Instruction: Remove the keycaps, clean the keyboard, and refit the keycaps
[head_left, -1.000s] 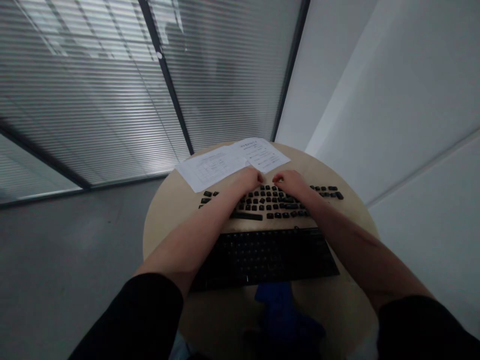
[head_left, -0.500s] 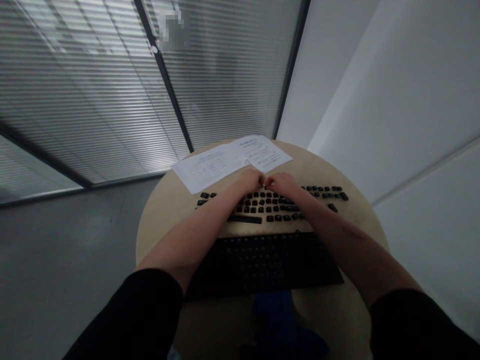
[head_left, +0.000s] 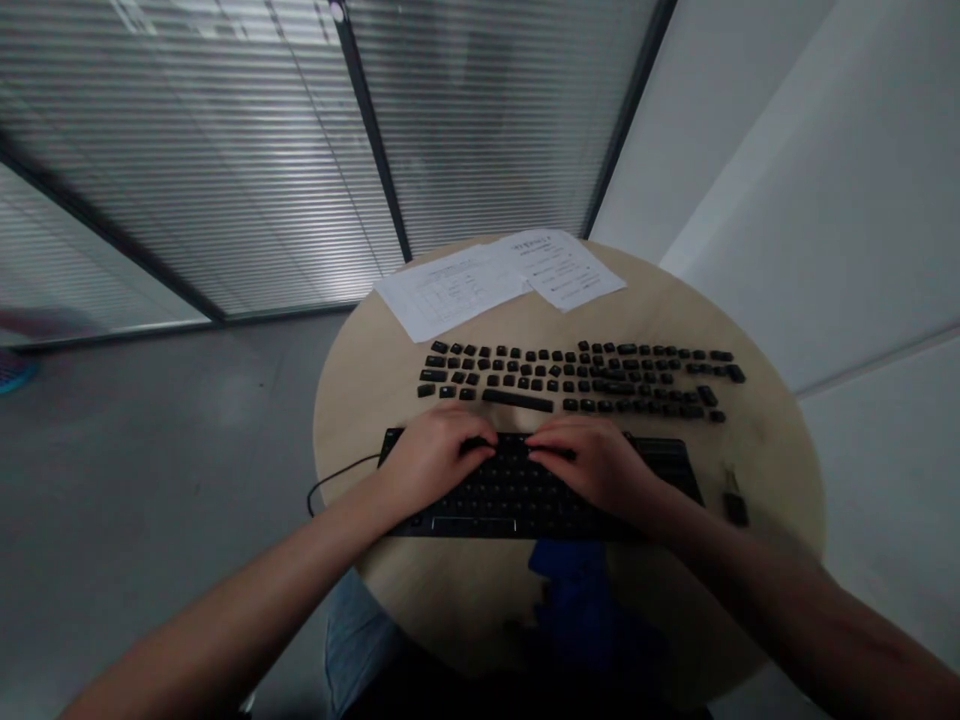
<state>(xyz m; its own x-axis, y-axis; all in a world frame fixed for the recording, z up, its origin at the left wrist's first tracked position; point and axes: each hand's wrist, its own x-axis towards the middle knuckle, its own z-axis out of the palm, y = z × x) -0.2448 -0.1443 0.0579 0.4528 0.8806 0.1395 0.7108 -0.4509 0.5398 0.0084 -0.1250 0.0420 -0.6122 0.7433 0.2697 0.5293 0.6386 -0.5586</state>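
Observation:
A black keyboard (head_left: 480, 495) lies on the round wooden table before me, its key area bare along many spots. My left hand (head_left: 439, 450) is over its upper left part, thumb and forefinger drawn together in a pinch. Facing it, my right hand (head_left: 592, 455) pinches the same way over the upper middle. Whatever sits between the fingertips is too small and dark to make out. Beyond the keyboard, loose black keycaps (head_left: 536, 370) lie in several rows, with the long space bar keycap (head_left: 517, 400) in the nearest row.
Two printed sheets (head_left: 457, 290) lie at the table's far side. A cable (head_left: 330, 472) loops off the left edge. To the right is a small dark tool (head_left: 735, 505) with a thin light end. A blue cloth (head_left: 574, 590) lies at the near edge.
Both hands have moved back toward me, from the far keycap rows to over the keyboard. The view has tilted down, and the keycap rows are now uncovered.

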